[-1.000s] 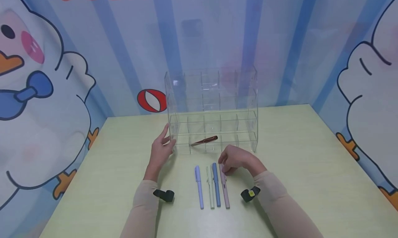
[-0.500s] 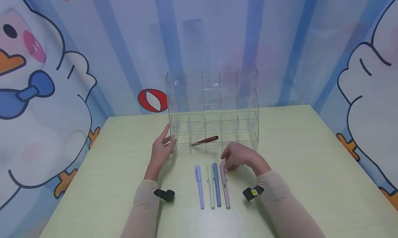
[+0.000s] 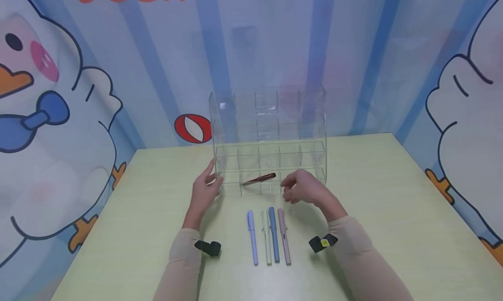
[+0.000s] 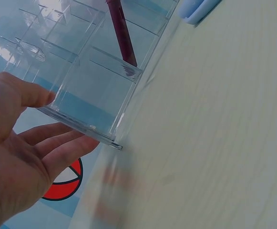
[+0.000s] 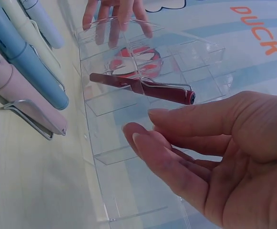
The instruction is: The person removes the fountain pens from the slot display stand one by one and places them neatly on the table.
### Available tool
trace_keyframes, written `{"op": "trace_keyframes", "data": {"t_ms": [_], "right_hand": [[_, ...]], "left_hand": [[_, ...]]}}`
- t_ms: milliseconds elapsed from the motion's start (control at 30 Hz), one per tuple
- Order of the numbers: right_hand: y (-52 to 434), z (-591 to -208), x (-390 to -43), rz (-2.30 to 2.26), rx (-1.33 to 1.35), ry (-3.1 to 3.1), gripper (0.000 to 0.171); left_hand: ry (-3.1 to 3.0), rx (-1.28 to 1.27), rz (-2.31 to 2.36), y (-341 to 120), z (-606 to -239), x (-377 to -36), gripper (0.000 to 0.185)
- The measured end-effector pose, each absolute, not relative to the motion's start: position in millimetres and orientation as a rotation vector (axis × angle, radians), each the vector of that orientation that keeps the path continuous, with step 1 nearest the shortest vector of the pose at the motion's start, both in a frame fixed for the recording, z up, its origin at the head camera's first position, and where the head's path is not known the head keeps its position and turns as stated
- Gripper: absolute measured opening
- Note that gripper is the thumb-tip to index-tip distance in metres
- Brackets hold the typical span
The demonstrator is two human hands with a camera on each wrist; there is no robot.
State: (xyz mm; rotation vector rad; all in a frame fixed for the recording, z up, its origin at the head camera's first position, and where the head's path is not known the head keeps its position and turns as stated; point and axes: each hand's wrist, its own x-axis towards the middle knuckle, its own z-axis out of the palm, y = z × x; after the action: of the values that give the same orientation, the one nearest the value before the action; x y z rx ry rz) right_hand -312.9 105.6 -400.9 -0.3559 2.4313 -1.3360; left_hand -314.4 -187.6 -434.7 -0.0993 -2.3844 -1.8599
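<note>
My left hand (image 3: 204, 192) grips the left side of a clear acrylic organizer (image 3: 269, 154), thumb in front and fingers behind the side wall in the left wrist view. A dark red pen (image 3: 259, 178) lies tilted in the organizer's bottom row, its clipped end raised to the right. My right hand (image 3: 308, 189) hovers by the lower right front of the organizer, fingers loosely bent and holding nothing. Below it on the table lie a mauve pen (image 3: 284, 237), a blue pen (image 3: 274, 235), a pale green pen (image 3: 267, 240) and a lavender pen (image 3: 253, 240), roughly side by side.
The pale yellow table (image 3: 129, 231) runs back to a blue striped backdrop (image 3: 267, 39) with duck drawings. The organizer stands near the table's back edge, its transparent tiers split into small compartments.
My right hand has come away from the top end of the mauve pen and moved up towards the organizer. The left hand and the pens stay in place.
</note>
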Motion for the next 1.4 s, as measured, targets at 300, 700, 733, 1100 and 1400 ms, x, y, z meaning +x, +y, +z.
{"op": "trace_keyframes", "data": {"t_ms": [300,700,733,1100,1400], "right_hand": [[103,-400,-314,-1.355,-0.345,2.479,0.033],[99,-405,-315,-1.392,-0.503,2.618,0.031],[99,-405,-315,-1.395,-0.517,2.628,0.031],[92,-410,-316,-1.433,-0.657,2.785,0.033],[90,-418,-320,-1.523,-0.757,2.833,0.036]], "left_hand": [[-2.381,-0.091,-1.891,-189,-437,-315,0.059],[-2.394,-0.086,-1.875,-188,-436,-314,0.060],[-2.392,-0.085,-1.876,-188,-435,-314,0.060],[-2.379,-0.099,-1.889,-188,-434,-314,0.059],[-2.373,-0.098,-1.893,-189,-435,-314,0.059]]}}
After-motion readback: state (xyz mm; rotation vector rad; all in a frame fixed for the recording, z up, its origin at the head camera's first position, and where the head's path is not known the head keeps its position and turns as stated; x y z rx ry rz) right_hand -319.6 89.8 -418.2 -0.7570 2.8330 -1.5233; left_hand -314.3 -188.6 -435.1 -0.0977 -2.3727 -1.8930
